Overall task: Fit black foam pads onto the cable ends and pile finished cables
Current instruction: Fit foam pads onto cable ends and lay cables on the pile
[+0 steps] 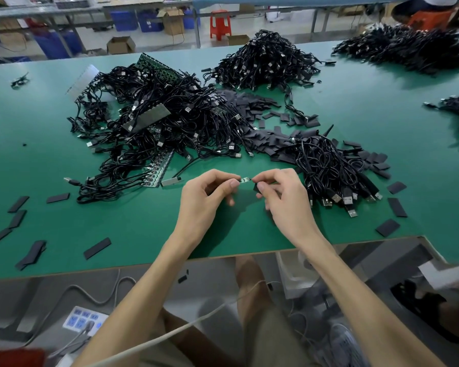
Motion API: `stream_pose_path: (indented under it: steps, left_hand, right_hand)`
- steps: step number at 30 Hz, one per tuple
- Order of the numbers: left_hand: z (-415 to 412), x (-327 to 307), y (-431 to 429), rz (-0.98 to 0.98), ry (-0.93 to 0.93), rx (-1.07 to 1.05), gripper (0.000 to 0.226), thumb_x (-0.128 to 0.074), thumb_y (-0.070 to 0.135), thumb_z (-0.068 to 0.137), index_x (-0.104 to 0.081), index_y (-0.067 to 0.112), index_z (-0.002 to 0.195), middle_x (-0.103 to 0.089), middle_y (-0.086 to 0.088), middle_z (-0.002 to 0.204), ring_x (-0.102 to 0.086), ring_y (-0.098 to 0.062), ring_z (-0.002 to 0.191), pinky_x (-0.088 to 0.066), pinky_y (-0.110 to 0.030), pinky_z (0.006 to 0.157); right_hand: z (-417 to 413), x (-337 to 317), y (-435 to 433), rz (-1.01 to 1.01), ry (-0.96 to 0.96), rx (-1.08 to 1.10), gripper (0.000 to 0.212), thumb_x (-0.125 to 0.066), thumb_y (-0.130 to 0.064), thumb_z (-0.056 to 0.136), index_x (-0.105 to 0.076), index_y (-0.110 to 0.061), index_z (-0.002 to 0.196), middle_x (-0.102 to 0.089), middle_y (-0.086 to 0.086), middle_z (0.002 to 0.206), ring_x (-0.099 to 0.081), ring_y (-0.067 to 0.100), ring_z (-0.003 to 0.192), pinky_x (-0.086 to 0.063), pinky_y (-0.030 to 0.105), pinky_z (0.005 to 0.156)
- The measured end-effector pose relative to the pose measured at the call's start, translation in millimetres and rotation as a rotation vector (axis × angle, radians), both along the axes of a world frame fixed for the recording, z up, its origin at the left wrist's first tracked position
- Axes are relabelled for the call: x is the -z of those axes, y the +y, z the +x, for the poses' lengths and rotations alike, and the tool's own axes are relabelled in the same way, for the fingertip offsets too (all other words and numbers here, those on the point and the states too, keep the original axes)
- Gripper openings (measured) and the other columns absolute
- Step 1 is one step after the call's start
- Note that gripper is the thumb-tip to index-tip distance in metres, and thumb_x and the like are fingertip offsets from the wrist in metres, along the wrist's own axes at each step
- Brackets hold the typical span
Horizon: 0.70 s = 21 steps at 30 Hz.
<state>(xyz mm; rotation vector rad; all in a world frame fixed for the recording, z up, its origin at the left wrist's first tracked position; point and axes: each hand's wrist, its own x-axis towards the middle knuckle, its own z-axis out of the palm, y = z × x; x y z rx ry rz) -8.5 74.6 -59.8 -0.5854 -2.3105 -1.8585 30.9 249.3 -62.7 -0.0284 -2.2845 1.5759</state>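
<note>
Both hands hover over the green table [133, 234] near its front edge. My left hand [207, 192] pinches one end of a small green circuit-board cable end [245, 179]. My right hand [281, 192] pinches the other end of that board and also holds a black foam pad [257, 187] under its thumb. A heap of black cables with bare boards [157, 128] lies behind the left hand. To the right sits a pile of cables with USB plugs [329, 168]. Loose black foam pads [252, 107] are heaped between the two.
Stray foam pads [97, 248] lie along the front left and right of the table. More cable heaps [265, 59] stand at the back. The table's front edge runs just under my wrists; a power strip [84, 320] lies on the floor below.
</note>
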Motion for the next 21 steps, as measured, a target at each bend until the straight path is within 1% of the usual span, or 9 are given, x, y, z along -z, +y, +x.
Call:
stream_pose_path:
  steps: [2,4,7,9,12,15,17,19,21]
  left_hand:
    - [0.3,0.0,0.1,0.015,-0.007,-0.004,0.007,-0.069,0.015,0.095,-0.076,0.012,0.096,-0.072,-0.001,0.075,-0.062,-0.015,0.057,-0.046,-0.019,0.063]
    - [0.4,0.4,0.2,0.012,-0.011,-0.010,0.008,-0.069,0.017,0.095,-0.075,0.012,0.092,-0.072,0.001,0.075,-0.062,-0.015,0.056,-0.045,-0.017,0.063]
    - [0.0,1.0,-0.2,-0.005,-0.006,-0.032,0.012,-0.070,0.019,0.095,-0.074,0.013,0.086,-0.071,0.003,0.070,-0.061,-0.012,0.055,-0.043,-0.015,0.062]
    - [-0.2,1.4,-0.4,-0.006,-0.004,-0.053,0.009,-0.070,0.017,0.094,-0.074,0.012,0.088,-0.069,0.005,0.067,-0.060,-0.009,0.056,-0.042,-0.014,0.061]
    - [-0.5,1.6,-2.0,0.019,-0.010,-0.084,0.004,-0.072,0.015,0.093,-0.076,0.014,0.094,-0.069,-0.001,0.065,-0.059,-0.007,0.059,-0.043,-0.014,0.061]
    - [-0.6,1.2,-3.7,0.031,-0.014,-0.092,0.005,-0.072,0.015,0.093,-0.076,0.015,0.095,-0.069,-0.004,0.065,-0.060,-0.008,0.062,-0.046,-0.018,0.065]
    - [-0.5,0.8,-3.8,0.038,-0.024,-0.086,0.005,-0.071,0.014,0.094,-0.076,0.015,0.095,-0.069,-0.005,0.066,-0.061,-0.010,0.063,-0.049,-0.021,0.069]
    - [0.0,0.7,-3.4,0.026,-0.025,-0.083,0.005,-0.071,0.014,0.094,-0.076,0.015,0.095,-0.070,-0.005,0.066,-0.062,-0.011,0.063,-0.050,-0.023,0.070]
    - [0.6,0.6,-2.1,0.007,-0.024,-0.080,0.005,-0.071,0.015,0.094,-0.076,0.016,0.095,-0.070,-0.005,0.066,-0.063,-0.012,0.063,-0.050,-0.023,0.070]
  right_hand:
    - [0.2,1.2,2.0,-0.026,-0.002,-0.021,0.020,-0.061,-0.004,0.100,-0.069,-0.023,0.097,-0.054,0.001,0.107,-0.066,0.002,0.071,-0.051,0.019,0.066]
    - [0.7,1.6,2.8,-0.035,0.006,-0.039,0.023,-0.063,-0.006,0.099,-0.070,-0.027,0.095,-0.056,0.001,0.106,-0.064,0.003,0.065,-0.052,0.020,0.067]
    - [-0.1,2.0,2.3,-0.040,0.014,-0.062,0.026,-0.069,-0.007,0.096,-0.071,-0.033,0.094,-0.057,0.000,0.105,-0.065,0.007,0.067,-0.053,0.019,0.070]
    - [-1.4,3.5,1.8,-0.046,-0.008,-0.081,0.023,-0.073,-0.005,0.092,-0.075,-0.027,0.099,-0.057,0.001,0.106,-0.067,0.008,0.072,-0.054,0.020,0.073]
    - [-2.5,5.4,1.6,-0.035,-0.056,-0.104,0.019,-0.075,-0.005,0.090,-0.077,-0.017,0.106,-0.056,0.000,0.108,-0.069,0.011,0.074,-0.057,0.026,0.078]
    - [-1.2,4.8,1.8,-0.040,-0.060,-0.115,0.020,-0.076,-0.006,0.089,-0.077,-0.019,0.104,-0.056,-0.001,0.107,-0.069,0.008,0.073,-0.057,0.022,0.077]
    - [-0.7,4.1,2.2,-0.052,-0.072,-0.116,0.018,-0.079,-0.008,0.088,-0.077,-0.019,0.102,-0.057,0.001,0.106,-0.070,0.007,0.068,-0.056,0.020,0.073]
    - [-0.6,3.8,2.2,-0.052,-0.095,-0.111,0.014,-0.082,-0.013,0.085,-0.078,-0.015,0.098,-0.059,0.006,0.105,-0.072,0.013,0.062,-0.058,0.028,0.071]
    - [0.0,3.8,2.7,-0.032,-0.102,-0.107,0.015,-0.083,-0.017,0.084,-0.078,-0.014,0.098,-0.061,0.008,0.105,-0.072,0.018,0.059,-0.059,0.035,0.074]
